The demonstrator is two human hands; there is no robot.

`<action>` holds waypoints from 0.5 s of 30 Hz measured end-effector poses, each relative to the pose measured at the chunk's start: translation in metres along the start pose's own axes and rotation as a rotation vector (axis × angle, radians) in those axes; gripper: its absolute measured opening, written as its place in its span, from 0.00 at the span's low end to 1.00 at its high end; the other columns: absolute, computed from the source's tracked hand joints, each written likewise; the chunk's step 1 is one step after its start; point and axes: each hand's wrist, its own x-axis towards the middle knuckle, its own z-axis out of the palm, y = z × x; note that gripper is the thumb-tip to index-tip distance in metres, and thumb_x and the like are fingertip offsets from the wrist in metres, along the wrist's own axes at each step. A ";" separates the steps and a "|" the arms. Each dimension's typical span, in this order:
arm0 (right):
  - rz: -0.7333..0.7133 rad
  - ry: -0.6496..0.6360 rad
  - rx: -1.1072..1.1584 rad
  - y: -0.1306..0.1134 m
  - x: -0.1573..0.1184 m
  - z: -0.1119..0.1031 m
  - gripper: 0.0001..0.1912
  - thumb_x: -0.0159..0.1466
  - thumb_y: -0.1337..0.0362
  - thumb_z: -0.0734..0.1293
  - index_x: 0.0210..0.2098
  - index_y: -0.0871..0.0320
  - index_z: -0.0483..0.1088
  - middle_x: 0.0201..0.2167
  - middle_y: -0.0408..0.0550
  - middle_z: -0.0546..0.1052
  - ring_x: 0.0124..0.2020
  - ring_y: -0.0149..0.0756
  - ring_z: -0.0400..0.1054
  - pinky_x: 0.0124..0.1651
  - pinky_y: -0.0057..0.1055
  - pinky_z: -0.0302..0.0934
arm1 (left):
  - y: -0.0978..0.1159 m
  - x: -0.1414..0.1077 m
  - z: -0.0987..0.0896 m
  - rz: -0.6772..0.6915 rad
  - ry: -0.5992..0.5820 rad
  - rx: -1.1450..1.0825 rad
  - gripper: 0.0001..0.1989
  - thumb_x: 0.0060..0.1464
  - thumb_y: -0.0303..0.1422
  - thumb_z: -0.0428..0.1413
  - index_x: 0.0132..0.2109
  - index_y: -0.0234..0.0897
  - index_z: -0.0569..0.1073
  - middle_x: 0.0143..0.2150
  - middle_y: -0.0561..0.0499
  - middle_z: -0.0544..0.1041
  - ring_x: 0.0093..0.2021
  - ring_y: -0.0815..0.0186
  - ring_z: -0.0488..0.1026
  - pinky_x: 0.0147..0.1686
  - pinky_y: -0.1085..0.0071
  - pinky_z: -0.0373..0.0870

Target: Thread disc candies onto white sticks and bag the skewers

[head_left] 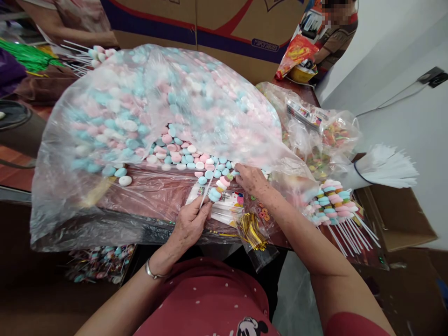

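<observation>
My left hand point(192, 221) is closed round a thin white stick point(209, 184) that points up and away from me. A marshmallow skewer point(220, 187) of blue, white, pink and orange-brown pieces also sticks out from its fingertips. Bent over the front of the marshmallow pile, my right hand point(252, 179) has its fingers pressed together near the skewer's far end. What those fingertips hold is hidden. Pink, white and blue marshmallows point(175, 151) spill from the opening of a big clear plastic bag point(154, 70).
Finished skewers point(336, 203) lie at right, beside a bundle of white sticks point(388, 168). Gold twist ties point(252, 231) hang near the table edge. A large carton point(210, 28) stands behind the bag. Other people are at upper left and upper right. Bagged gummies point(338, 133) sit at right.
</observation>
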 end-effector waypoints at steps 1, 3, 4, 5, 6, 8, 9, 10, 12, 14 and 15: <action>-0.009 -0.003 0.001 0.000 0.000 0.001 0.17 0.68 0.69 0.56 0.53 0.61 0.68 0.48 0.59 0.78 0.47 0.46 0.72 0.44 0.33 0.60 | 0.001 0.000 0.000 -0.002 0.000 0.001 0.13 0.62 0.40 0.48 0.36 0.37 0.70 0.24 0.56 0.64 0.24 0.70 0.59 0.24 0.74 0.56; -0.029 0.004 -0.001 -0.001 0.000 0.003 0.17 0.67 0.70 0.55 0.52 0.61 0.68 0.47 0.60 0.78 0.46 0.46 0.72 0.44 0.33 0.60 | 0.002 0.000 0.000 -0.014 0.001 0.007 0.13 0.62 0.40 0.48 0.35 0.37 0.70 0.23 0.56 0.64 0.23 0.71 0.58 0.23 0.74 0.56; -0.035 0.017 -0.004 -0.001 0.000 0.005 0.17 0.67 0.71 0.55 0.52 0.61 0.68 0.47 0.60 0.78 0.46 0.46 0.72 0.44 0.33 0.60 | 0.004 0.000 0.000 -0.022 0.002 0.010 0.13 0.62 0.40 0.48 0.34 0.37 0.69 0.23 0.57 0.64 0.23 0.71 0.58 0.23 0.74 0.56; -0.035 0.037 -0.004 -0.002 0.000 0.006 0.18 0.67 0.71 0.54 0.52 0.61 0.68 0.47 0.60 0.78 0.47 0.46 0.72 0.44 0.34 0.60 | 0.004 0.000 0.000 -0.028 0.005 0.013 0.13 0.61 0.40 0.48 0.33 0.37 0.69 0.23 0.57 0.63 0.23 0.71 0.58 0.23 0.74 0.56; -0.028 0.061 0.000 -0.002 0.001 0.008 0.18 0.66 0.72 0.54 0.51 0.61 0.69 0.47 0.60 0.78 0.47 0.46 0.72 0.44 0.34 0.60 | 0.005 0.001 0.000 -0.033 0.005 0.015 0.14 0.61 0.40 0.49 0.32 0.37 0.68 0.23 0.57 0.63 0.23 0.71 0.58 0.23 0.74 0.56; 0.006 0.112 0.043 -0.002 0.003 0.012 0.18 0.65 0.71 0.56 0.51 0.61 0.70 0.47 0.60 0.78 0.47 0.47 0.72 0.45 0.34 0.61 | 0.006 0.001 0.000 -0.035 0.005 0.019 0.14 0.61 0.40 0.49 0.31 0.38 0.68 0.22 0.57 0.63 0.23 0.70 0.59 0.24 0.74 0.57; 0.034 0.138 0.093 0.000 0.003 0.013 0.17 0.63 0.71 0.58 0.49 0.61 0.71 0.46 0.59 0.79 0.47 0.46 0.72 0.46 0.35 0.61 | 0.005 0.001 0.001 -0.034 0.003 0.022 0.14 0.61 0.40 0.49 0.31 0.38 0.67 0.22 0.57 0.64 0.24 0.70 0.60 0.24 0.74 0.57; 0.063 0.165 0.174 0.002 0.004 0.014 0.16 0.62 0.69 0.59 0.47 0.60 0.71 0.44 0.58 0.79 0.45 0.46 0.72 0.46 0.35 0.62 | 0.005 0.001 0.001 -0.033 0.003 0.026 0.14 0.61 0.40 0.48 0.31 0.38 0.67 0.22 0.57 0.64 0.24 0.70 0.60 0.24 0.75 0.58; 0.107 0.223 0.437 0.008 0.003 0.016 0.13 0.60 0.65 0.62 0.43 0.59 0.72 0.39 0.52 0.80 0.41 0.42 0.72 0.43 0.34 0.63 | 0.005 0.001 0.001 -0.027 0.004 0.040 0.14 0.61 0.41 0.48 0.30 0.38 0.67 0.22 0.56 0.65 0.24 0.70 0.61 0.24 0.75 0.58; 0.114 0.272 0.796 0.016 0.001 0.016 0.11 0.58 0.60 0.64 0.39 0.57 0.71 0.35 0.46 0.79 0.36 0.37 0.72 0.38 0.31 0.64 | 0.007 0.002 0.002 -0.018 0.009 0.063 0.14 0.61 0.40 0.48 0.30 0.38 0.67 0.22 0.57 0.65 0.24 0.70 0.61 0.25 0.75 0.58; 0.107 0.280 0.975 0.020 -0.001 0.016 0.11 0.57 0.58 0.65 0.38 0.56 0.71 0.34 0.44 0.78 0.33 0.35 0.71 0.35 0.29 0.64 | 0.009 0.002 0.002 -0.011 0.013 0.078 0.14 0.60 0.40 0.48 0.30 0.38 0.67 0.22 0.57 0.64 0.24 0.70 0.61 0.25 0.75 0.58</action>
